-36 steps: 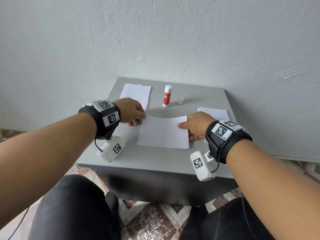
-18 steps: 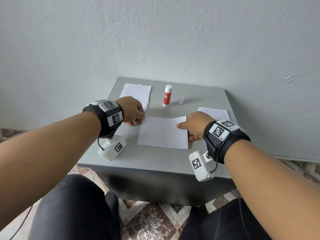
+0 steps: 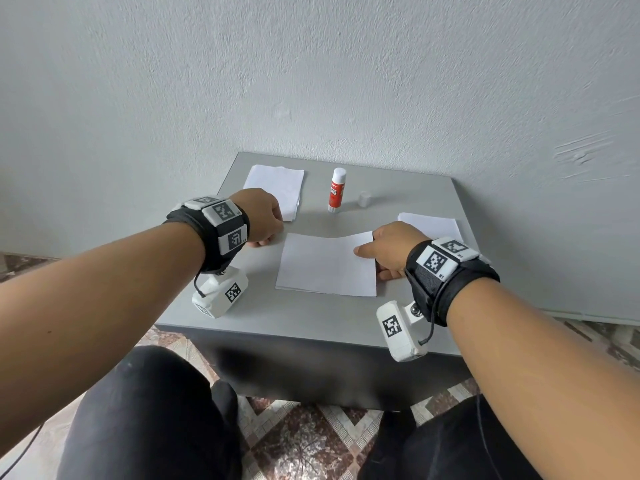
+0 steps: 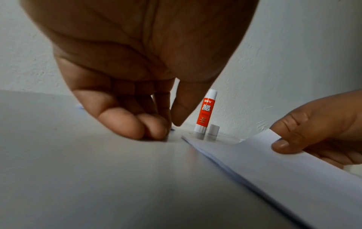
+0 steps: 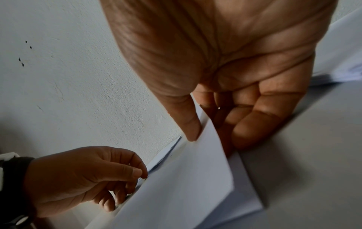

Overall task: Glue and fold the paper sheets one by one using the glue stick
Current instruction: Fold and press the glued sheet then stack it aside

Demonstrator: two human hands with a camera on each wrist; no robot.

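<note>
Paper sheet point(image 3: 325, 263): mid-fold, just in front of the glue stick point(image 3: 336, 190).
Your right hand point(image 3: 393, 249) pinches its lifted right edge; left hand point(image 3: 265, 216), fingers curled and empty, touches its left corner to steady it.

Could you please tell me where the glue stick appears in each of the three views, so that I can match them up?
Head: the glue stick stands upright at the table's far middle, beyond the paper sheet.
Left wrist: the stick stands centre-right, just past the left hand.
Right wrist: not in it.
Shared landmark: the paper sheet, seen in all three and pinched by the right hand.
</note>
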